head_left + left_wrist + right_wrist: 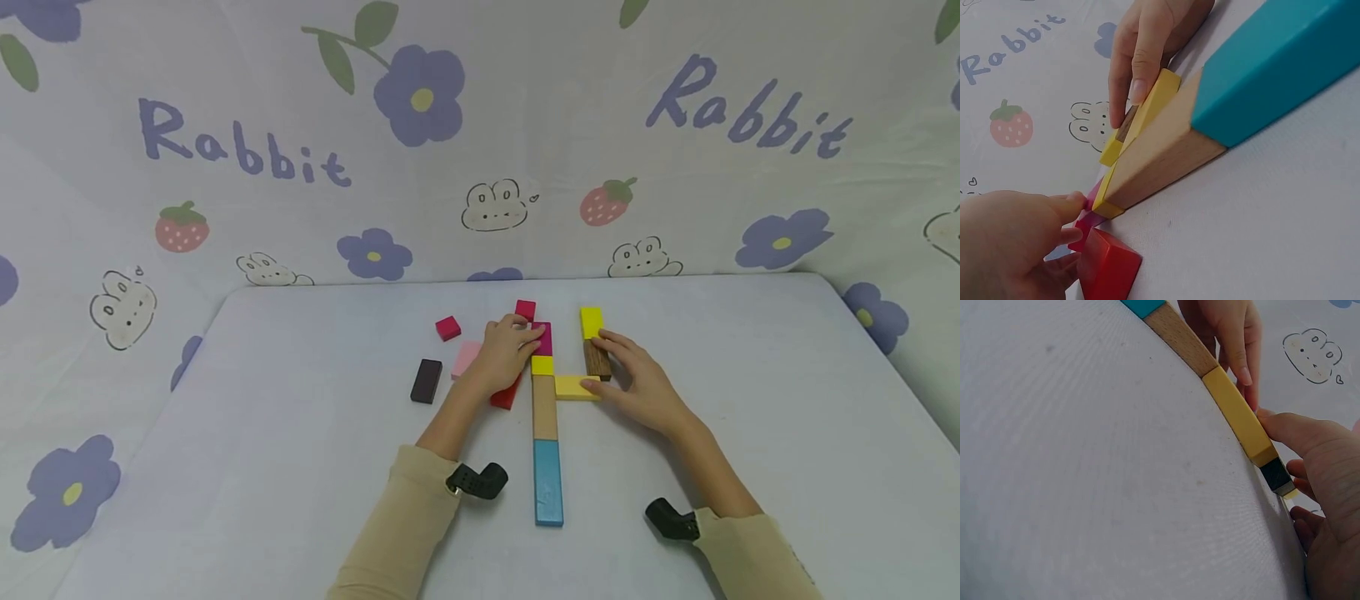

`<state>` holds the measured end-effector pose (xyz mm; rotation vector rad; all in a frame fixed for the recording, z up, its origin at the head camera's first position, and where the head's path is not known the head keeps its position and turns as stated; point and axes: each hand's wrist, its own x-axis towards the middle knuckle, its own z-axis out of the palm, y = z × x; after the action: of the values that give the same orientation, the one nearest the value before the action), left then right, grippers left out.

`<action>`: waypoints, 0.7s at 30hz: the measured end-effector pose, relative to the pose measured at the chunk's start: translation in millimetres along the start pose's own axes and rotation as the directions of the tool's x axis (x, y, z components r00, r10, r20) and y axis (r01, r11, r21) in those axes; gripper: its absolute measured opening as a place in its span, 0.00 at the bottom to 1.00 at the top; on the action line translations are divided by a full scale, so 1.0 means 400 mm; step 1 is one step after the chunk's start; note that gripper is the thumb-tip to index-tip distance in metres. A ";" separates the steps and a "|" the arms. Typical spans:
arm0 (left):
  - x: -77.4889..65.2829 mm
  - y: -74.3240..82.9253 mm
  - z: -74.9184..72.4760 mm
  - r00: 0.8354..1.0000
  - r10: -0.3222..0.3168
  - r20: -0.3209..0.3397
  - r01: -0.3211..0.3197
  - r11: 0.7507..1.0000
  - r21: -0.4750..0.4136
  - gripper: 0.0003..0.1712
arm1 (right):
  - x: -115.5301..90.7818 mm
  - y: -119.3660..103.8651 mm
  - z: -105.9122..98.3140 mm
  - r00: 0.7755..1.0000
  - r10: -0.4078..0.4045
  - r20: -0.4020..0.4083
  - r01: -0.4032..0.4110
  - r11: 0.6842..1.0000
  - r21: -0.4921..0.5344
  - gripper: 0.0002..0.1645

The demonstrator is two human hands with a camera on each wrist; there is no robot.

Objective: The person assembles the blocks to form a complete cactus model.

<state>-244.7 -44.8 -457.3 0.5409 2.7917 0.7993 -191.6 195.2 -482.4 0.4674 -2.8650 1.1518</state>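
As a glossy blue bar (548,483), a wood-grained tan block (545,408) and a small yellow block (542,366) line up end to end on a white counter (285,467), a person's left hand (504,354), fingers loosely extended, touches the magenta block (546,343) capping the row; the right hand (648,387), fingers spread, touches a pale-yellow oblong (572,388) beside it and a dark grained block (596,358).

In the head view, the left hand (501,357) is lying just below centre and the right hand (647,387), thumb (606,393) apart from fingers (624,345), right of centre, both forearms (714,467) slanting inward from below.
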 end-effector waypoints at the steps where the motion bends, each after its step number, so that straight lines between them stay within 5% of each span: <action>1: 0.000 -0.001 0.000 1.000 0.003 0.001 -0.003 1.000 0.004 0.26 | 0.001 0.000 0.000 1.000 0.000 0.000 0.000 1.000 -0.002 0.41; 9: -0.009 -0.007 0.002 1.000 0.012 -0.004 -0.012 0.997 -0.079 0.27 | -0.001 -0.003 -0.003 1.000 0.012 0.005 -0.012 1.000 -0.012 0.41; 15: -0.056 -0.017 0.000 0.995 -0.028 -0.093 -0.001 0.955 -0.298 0.28 | -0.004 -0.005 -0.001 1.000 0.011 0.006 -0.011 1.000 -0.008 0.42; 21: -0.107 -0.044 -0.022 0.996 -0.026 -0.081 0.000 0.952 -0.306 0.29 | -0.002 -0.006 -0.001 1.000 0.021 0.009 -0.021 1.000 -0.016 0.42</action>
<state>-213.0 -79.7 -456.0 0.4422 2.6643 1.2498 -190.3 193.9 -480.6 0.4444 -2.8917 1.1316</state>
